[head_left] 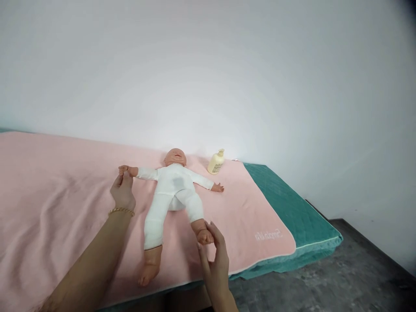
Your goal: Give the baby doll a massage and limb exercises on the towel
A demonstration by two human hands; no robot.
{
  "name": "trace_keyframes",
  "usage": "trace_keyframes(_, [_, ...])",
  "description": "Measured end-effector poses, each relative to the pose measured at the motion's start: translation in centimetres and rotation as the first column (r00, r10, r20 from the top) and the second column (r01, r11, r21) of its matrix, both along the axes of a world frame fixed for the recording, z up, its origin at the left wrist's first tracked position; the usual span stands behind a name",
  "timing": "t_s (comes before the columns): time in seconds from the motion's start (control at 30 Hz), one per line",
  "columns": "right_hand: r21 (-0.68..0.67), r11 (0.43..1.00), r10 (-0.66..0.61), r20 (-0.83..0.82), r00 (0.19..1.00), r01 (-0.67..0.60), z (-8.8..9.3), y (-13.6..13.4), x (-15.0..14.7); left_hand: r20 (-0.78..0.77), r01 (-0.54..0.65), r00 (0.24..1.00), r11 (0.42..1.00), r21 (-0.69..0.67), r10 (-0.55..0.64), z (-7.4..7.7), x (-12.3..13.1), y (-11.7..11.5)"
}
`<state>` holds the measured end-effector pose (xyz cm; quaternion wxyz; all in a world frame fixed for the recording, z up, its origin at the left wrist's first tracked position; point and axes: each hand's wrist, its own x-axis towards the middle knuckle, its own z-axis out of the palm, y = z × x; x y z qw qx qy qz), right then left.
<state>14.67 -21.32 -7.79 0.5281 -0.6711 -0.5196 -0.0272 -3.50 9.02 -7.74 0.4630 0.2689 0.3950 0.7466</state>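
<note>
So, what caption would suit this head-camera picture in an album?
Left hand touches a doll's hand, right hand holds its foot, on a pink blanket.

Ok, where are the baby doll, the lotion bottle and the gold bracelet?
baby doll [173, 183]: head view, on its white chest.
lotion bottle [215, 164]: head view, on its cream body.
gold bracelet [121, 211]: head view, chain's middle.

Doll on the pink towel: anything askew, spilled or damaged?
Nothing spilled. The pump bottle by the doll leans tilted, and the doll's white suit shows a greyish chest patch, stain or shadow unclear.
</note>
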Motion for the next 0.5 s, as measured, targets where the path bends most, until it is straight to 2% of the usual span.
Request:
trace_keyframes(0.2, [0.037, 0.999, -0.004, 0.070, 0.998, 0.002, -3.0, -2.5, -0.3, 0.062, 0.001, 0.998, 0.990, -0.143, 0.008, -1.8, -0.8, 1.4])
trace_keyframes(0.37, [0.050, 0.999, -0.017, 0.056, 0.998, 0.014, -5.5, -3.0, -1.0, 0.021, -0.001, 1.000, 0.987, -0.160, 0.004, -2.5, -0.7, 1.9])
trace_keyframes(0.5, [0.011, 1.000, -0.017, 0.034, 0.999, 0.016, -6.3, -3.0, -1.0, -0.015, 0.008, 1.000, 0.987, -0.161, -0.010, -2.8, -0.8, 2.1])
